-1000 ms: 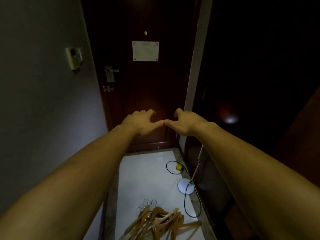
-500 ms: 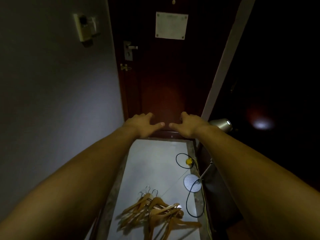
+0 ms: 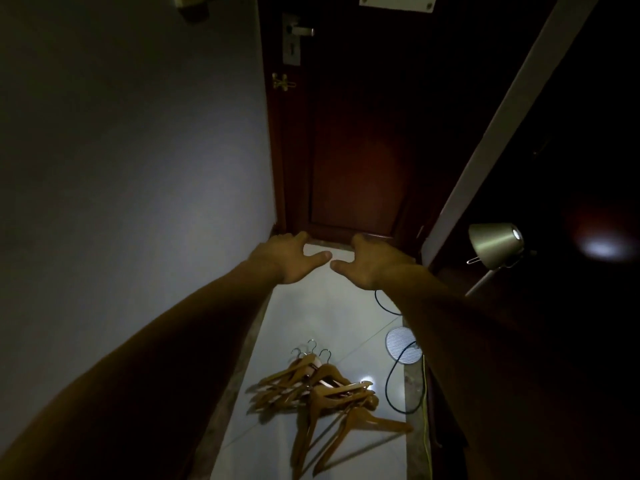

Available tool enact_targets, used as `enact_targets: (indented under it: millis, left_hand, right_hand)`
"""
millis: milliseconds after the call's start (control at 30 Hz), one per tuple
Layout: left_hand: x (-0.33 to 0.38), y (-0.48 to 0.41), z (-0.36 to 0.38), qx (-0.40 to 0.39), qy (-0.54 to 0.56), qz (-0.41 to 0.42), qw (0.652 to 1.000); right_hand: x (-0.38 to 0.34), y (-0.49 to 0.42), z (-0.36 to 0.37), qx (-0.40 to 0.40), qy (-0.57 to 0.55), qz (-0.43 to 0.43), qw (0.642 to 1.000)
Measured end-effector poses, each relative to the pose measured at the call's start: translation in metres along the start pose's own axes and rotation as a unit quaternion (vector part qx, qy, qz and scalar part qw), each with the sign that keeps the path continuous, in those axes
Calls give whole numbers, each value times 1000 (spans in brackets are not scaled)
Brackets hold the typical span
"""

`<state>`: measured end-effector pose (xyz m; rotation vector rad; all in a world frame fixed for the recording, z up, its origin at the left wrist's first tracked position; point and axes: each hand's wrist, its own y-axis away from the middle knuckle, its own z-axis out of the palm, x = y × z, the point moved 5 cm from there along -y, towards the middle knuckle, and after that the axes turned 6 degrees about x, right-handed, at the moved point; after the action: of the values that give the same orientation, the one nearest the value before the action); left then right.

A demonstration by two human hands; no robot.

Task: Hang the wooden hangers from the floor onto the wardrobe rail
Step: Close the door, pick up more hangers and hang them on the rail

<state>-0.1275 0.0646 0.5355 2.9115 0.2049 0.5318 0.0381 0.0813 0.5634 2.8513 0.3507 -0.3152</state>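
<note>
A loose pile of several wooden hangers (image 3: 322, 389) with metal hooks lies on the pale tiled floor (image 3: 311, 317) in the lower middle. My left hand (image 3: 289, 256) and my right hand (image 3: 367, 261) are stretched out ahead at arm's length, palms down, fingers spread, thumbs nearly touching, holding nothing. Both hands hover well above and beyond the pile. The wardrobe (image 3: 571, 133) is the dark opening on the right; its rail is hidden in the dark.
A dark wooden door (image 3: 353, 161) with a metal handle (image 3: 298, 32) closes the narrow hallway ahead. A grey wall (image 3: 138, 168) runs along the left. A floor lamp (image 3: 493, 244) with a round base (image 3: 403, 344) and black cable (image 3: 393, 379) stands right of the hangers.
My view has tipped downward, so the door has slid up the frame and more of the hangers shows. My thumbs, touching before, are now slightly apart.
</note>
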Motion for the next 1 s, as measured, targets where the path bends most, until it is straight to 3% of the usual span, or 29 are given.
enact_targets:
  millis: [300, 633, 1000]
  left_hand:
    - [-67, -49, 106, -60, 22, -12, 998]
    - [-142, -81, 290, -103, 14, -52, 993]
    - [-193, -132, 477, -117, -2, -27, 993]
  right_hand:
    - [5, -58, 112, -65, 33, 9, 997]
    - [51, -107, 314, -149, 16, 55, 987]
    - [112, -149, 508, -143, 23, 70, 987]
